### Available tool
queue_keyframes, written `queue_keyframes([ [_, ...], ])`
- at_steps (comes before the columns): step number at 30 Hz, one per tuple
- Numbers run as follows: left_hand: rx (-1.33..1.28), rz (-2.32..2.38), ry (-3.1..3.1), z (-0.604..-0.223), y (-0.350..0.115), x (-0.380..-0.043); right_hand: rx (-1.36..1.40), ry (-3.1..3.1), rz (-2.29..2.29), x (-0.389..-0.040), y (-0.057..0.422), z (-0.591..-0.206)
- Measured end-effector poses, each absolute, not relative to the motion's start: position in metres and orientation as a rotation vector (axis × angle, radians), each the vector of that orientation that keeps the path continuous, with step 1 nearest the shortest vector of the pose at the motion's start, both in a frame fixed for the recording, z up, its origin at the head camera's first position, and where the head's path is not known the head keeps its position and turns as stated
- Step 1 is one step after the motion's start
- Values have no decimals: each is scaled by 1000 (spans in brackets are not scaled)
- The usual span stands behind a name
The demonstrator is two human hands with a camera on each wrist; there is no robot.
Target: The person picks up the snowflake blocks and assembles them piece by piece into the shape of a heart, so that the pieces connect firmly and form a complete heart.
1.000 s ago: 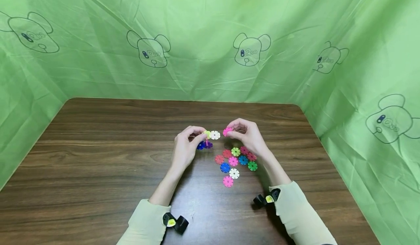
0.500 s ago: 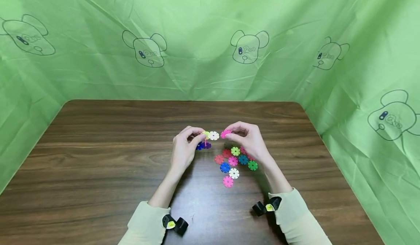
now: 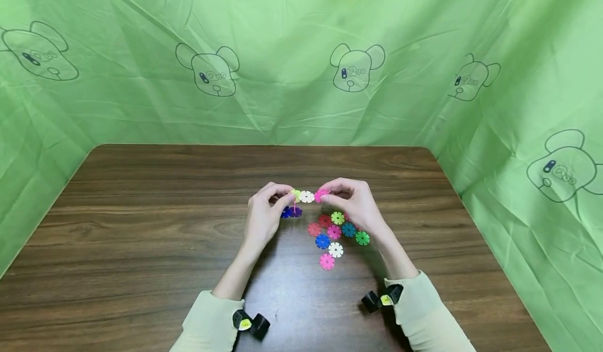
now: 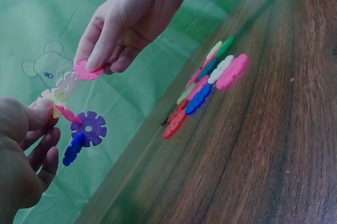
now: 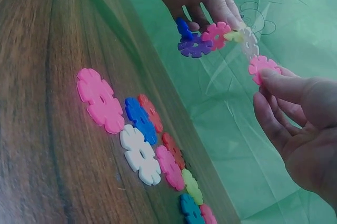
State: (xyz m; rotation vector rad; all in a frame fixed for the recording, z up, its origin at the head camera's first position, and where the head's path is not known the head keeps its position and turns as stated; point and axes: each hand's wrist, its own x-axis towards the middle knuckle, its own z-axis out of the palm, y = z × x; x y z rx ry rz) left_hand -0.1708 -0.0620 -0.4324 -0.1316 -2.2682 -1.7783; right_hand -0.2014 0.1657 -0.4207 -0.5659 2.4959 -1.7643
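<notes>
My left hand [image 3: 265, 210] pinches a yellow interlocking disc [image 4: 54, 97] in a short chain held above the table. From it the chain runs down through a pink disc [image 5: 217, 35] and a purple disc [image 4: 88, 128] to a blue disc [image 4: 73, 150]. On its other side is a white disc [image 3: 307, 197]. Between thumb and fingers, my right hand [image 3: 353, 205] holds another pink disc [image 5: 263, 69]. Its edge meets the white disc's edge; whether their slots are engaged I cannot tell.
Several loose notched discs lie on the wooden table below the hands, among them a green disc [image 3: 362, 238], a white loose disc [image 3: 336, 250] and a pink loose disc [image 3: 327, 262]. Green cloth [image 3: 282, 106] hangs behind the table's far edge.
My right hand has moved left, bringing its pink disc from a gap away up to the white disc. The left hand still holds the chain, nearly in place.
</notes>
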Motion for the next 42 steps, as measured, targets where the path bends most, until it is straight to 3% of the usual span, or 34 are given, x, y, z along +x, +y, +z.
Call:
queue_keyframes([
  [26, 20, -1817, -2340, -433, -59, -167, -480, 2432, -1930, -199, 150, -431],
  [42, -73, -2011, -2373, -435, -64, -170, -469, 2339, -1980, -200, 155, -429],
])
